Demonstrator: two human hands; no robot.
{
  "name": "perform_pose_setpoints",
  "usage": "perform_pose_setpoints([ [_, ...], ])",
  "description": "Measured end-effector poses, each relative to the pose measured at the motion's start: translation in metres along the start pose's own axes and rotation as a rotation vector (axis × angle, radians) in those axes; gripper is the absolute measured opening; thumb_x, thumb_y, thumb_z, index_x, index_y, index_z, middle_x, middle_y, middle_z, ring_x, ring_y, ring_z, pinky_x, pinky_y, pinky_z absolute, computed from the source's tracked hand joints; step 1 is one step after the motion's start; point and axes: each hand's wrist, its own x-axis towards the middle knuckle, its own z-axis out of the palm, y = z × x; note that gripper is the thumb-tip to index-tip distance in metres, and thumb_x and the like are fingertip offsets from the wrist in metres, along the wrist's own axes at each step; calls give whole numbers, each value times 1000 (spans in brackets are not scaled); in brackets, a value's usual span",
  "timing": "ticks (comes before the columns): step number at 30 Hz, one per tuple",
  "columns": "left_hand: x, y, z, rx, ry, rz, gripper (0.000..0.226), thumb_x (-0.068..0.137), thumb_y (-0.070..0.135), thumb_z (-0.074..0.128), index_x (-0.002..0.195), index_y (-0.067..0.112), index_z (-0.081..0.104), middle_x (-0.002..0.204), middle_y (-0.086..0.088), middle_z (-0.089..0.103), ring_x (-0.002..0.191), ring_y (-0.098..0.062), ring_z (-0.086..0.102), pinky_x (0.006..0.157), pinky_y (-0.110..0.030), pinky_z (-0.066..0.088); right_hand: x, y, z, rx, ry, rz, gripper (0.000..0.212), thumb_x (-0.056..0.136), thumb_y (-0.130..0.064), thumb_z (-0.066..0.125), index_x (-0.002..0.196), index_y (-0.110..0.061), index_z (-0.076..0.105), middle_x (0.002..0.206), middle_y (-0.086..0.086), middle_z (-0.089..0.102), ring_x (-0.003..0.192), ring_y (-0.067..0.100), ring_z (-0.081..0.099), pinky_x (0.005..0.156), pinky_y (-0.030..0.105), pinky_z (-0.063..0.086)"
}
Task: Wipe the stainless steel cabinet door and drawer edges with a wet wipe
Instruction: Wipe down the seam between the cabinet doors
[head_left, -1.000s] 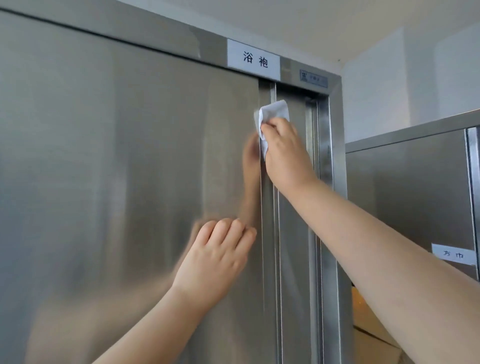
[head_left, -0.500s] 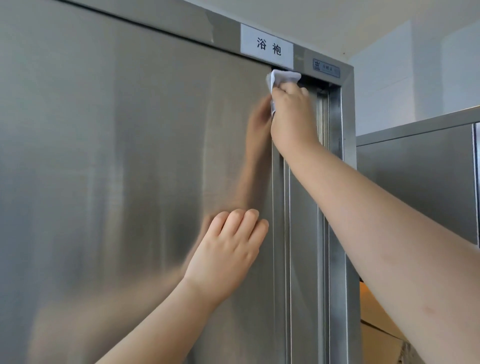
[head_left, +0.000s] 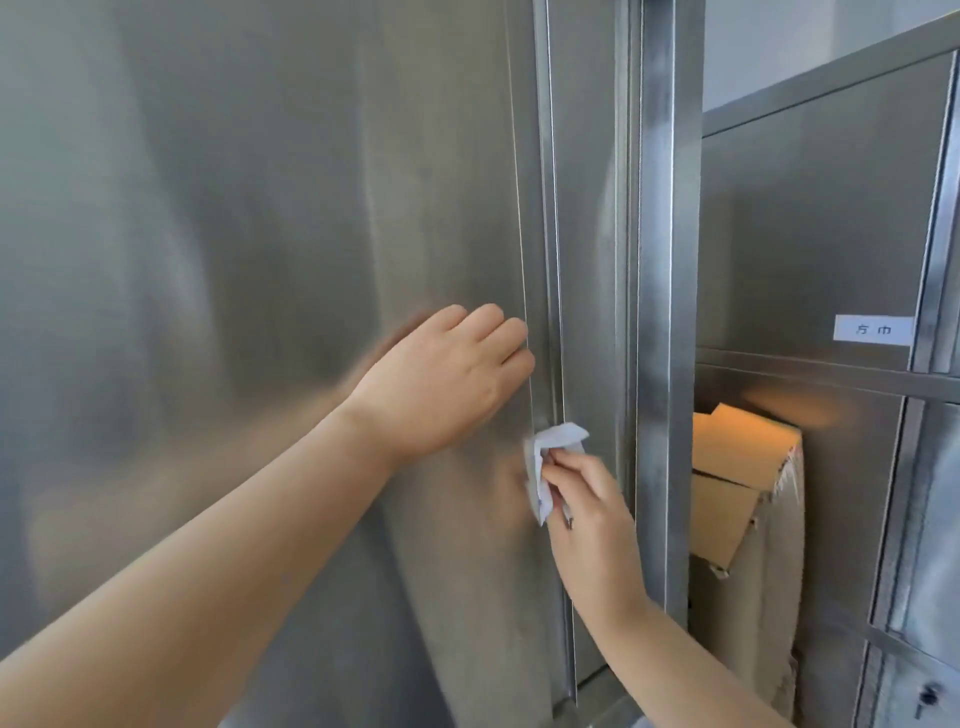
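A tall stainless steel cabinet door (head_left: 260, 260) fills the left and middle of the view. Its vertical right edge (head_left: 545, 208) runs down beside the cabinet frame post (head_left: 657, 260). My right hand (head_left: 592, 519) pinches a crumpled white wet wipe (head_left: 545, 467) and presses it against the door edge, low on the door. My left hand (head_left: 447, 379) rests on the door face just left of the edge, above the wipe, with its fingers curled against the steel and nothing in it.
To the right stands a second steel cabinet (head_left: 810, 234) with a white label (head_left: 872, 329). A folded cardboard box (head_left: 737, 483) is wedged between the two cabinets. A small lock (head_left: 927, 696) shows at the lower right.
My right hand has slid the wipe from the top of the door edge far down it. The view has dropped with it, and my left hand stays on the door.
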Motion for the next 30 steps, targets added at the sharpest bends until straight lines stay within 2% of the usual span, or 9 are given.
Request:
perform_pose_setpoints([
  [5, -2, 0, 1, -79, -58, 126, 15, 86, 14, 44, 76, 13, 55, 78, -5, 53, 70, -25, 49, 56, -35, 38, -111, 28, 27, -21, -28, 192, 23, 73, 14, 72, 89, -3, 71, 103, 2, 64, 95, 9, 55, 85, 17, 45],
  [10, -6, 4, 6, -98, -78, 279, 14, 86, 10, 45, 74, 10, 53, 76, -7, 52, 67, -26, 47, 54, -34, 39, -194, 46, 41, -50, -130, 322, 31, 67, 20, 71, 84, -5, 68, 101, -7, 53, 85, 8, 50, 75, 11, 41],
  [14, -7, 5, 6, -114, -116, 318, 17, 87, 9, 43, 74, 9, 53, 75, -7, 51, 66, -26, 46, 54, -36, 41, -230, 47, 47, -46, -189, 467, 53, 66, 23, 66, 74, -25, 46, 89, -14, 41, 66, 15, 44, 53, 19, 37],
  [17, -6, 5, 6, -118, -121, 316, 16, 87, 8, 44, 73, 9, 52, 75, -8, 51, 65, -25, 46, 53, -35, 41, -228, 43, 53, -41, -144, 567, 59, 63, 27, 62, 74, -26, 39, 81, -13, 41, 63, 18, 43, 50, 5, 28],
  [19, -6, 5, 7, -123, -120, 308, 15, 86, 8, 46, 73, 9, 52, 74, -8, 51, 64, -26, 46, 53, -34, 40, -222, 41, 54, -40, -129, 596, 58, 62, 25, 65, 75, -26, 41, 79, -13, 44, 55, 15, 45, 50, 4, 26],
  [22, -5, 5, 8, -134, -101, 288, 13, 84, 6, 48, 72, 9, 51, 73, -9, 51, 62, -26, 46, 50, -33, 39, -208, 39, 51, -34, -77, 562, 53, 61, 25, 68, 75, -24, 54, 81, -10, 48, 61, 9, 42, 56, 3, 30],
  [25, -4, 5, 8, -108, -84, 272, 12, 82, 6, 50, 71, 10, 51, 70, -7, 50, 59, -24, 43, 49, -31, 37, -169, 33, 48, -18, 58, 476, 36, 58, 28, 71, 72, -5, 70, 83, -9, 59, 72, 10, 49, 63, 9, 38],
  [28, -4, 6, 7, -59, -73, 252, 12, 79, 6, 53, 70, 12, 50, 69, -4, 49, 59, -22, 42, 50, -31, 33, -103, 20, 38, 26, 211, 268, 28, 65, 23, 70, 83, 2, 74, 89, 6, 70, 84, 11, 56, 79, 12, 45],
  [30, -4, 7, 8, -37, -71, 237, 12, 77, 6, 57, 70, 13, 50, 69, -3, 48, 59, -21, 41, 51, -31, 31, -53, 7, 28, 70, 273, 129, 23, 74, 15, 64, 91, 3, 74, 98, 1, 66, 90, 12, 57, 87, 14, 46],
])
